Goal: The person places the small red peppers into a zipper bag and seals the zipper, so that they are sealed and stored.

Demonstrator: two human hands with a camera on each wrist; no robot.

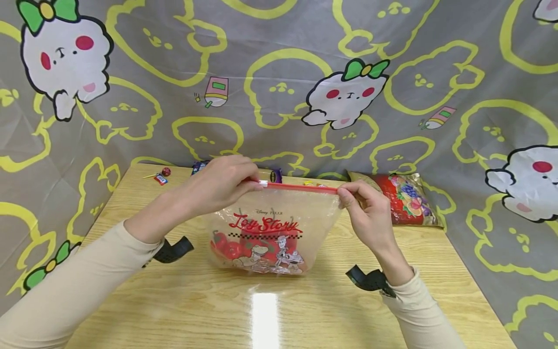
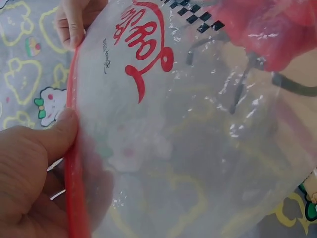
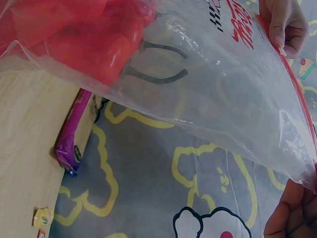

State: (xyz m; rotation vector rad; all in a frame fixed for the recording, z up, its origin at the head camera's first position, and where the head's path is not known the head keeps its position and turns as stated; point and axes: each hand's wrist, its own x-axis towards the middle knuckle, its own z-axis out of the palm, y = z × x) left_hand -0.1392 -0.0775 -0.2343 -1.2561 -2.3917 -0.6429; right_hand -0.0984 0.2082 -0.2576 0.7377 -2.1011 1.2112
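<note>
A clear zip bag [image 1: 311, 232] with a red zip strip and red "Toy Story" lettering hangs upright between the hands, its bottom close over the wooden table. Inside, low down, lie several red peppers [image 3: 106, 49] with green stems. My left hand [image 1: 224, 178] pinches the zip strip near its left part, with a white slider [image 1: 263, 183] right at the fingertips. At the strip's other end, my right hand [image 1: 370, 208] grips the top corner between thumb and fingers. In the left wrist view, the left thumb [image 2: 62, 131] presses on the red strip [image 2: 74, 183].
Behind the bag lie a dark blue packet [image 1: 200, 166], a purple packet [image 1: 276, 175] and small yellow candies [image 1: 311, 183]. A red and gold fruit-print bag [image 1: 403, 198] rests at the back right. A lollipop [image 1: 166, 171] and a small wrapped candy [image 1: 161, 180] lie back left. Patterned grey cloth [image 1: 270, 29] surrounds the table.
</note>
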